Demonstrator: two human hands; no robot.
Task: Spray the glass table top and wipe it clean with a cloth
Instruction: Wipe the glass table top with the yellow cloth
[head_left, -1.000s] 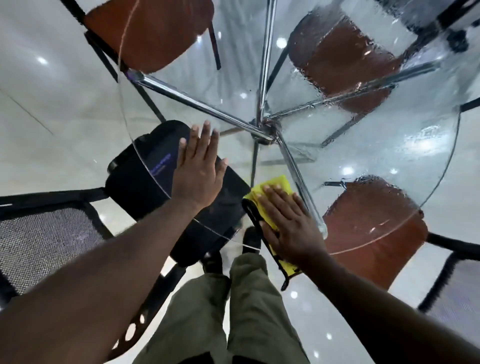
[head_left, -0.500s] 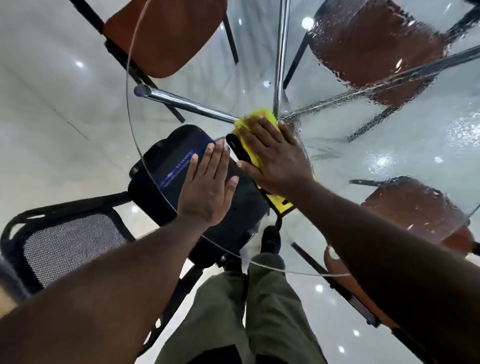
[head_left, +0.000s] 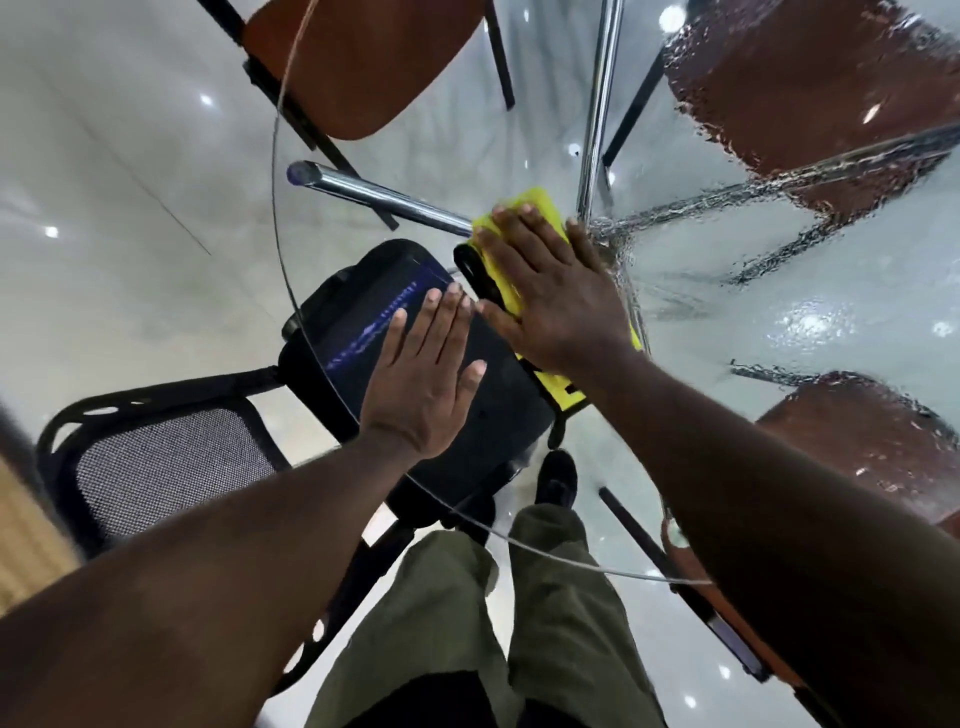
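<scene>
Nearest, olive trousers (head_left: 457, 623) and a black shoe (head_left: 557, 480) are seen below the near edge of the round glass desk (head_left: 457, 150). Just inside that edge the left grip (head_left: 421, 384) is laid flat on the glass, fingers straight and nothing held. A black chair (head_left: 171, 462) with a mesh back is seen under it and to its left. Just beyond, the right grip (head_left: 561, 296) is pressed flat, fingers straight, on a yellow cloth (head_left: 535, 205) with black trim. The cloth lies on the glass towards the desk's centre, over the point where the chrome legs (head_left: 374, 195) meet. The 2 grips are just beside each other. Past the cloth, towards the far and right edges, the glass is covered with beaded liquid (head_left: 805, 322). 3 brown chairs (head_left: 363, 62) are seen through and around the desk.
</scene>
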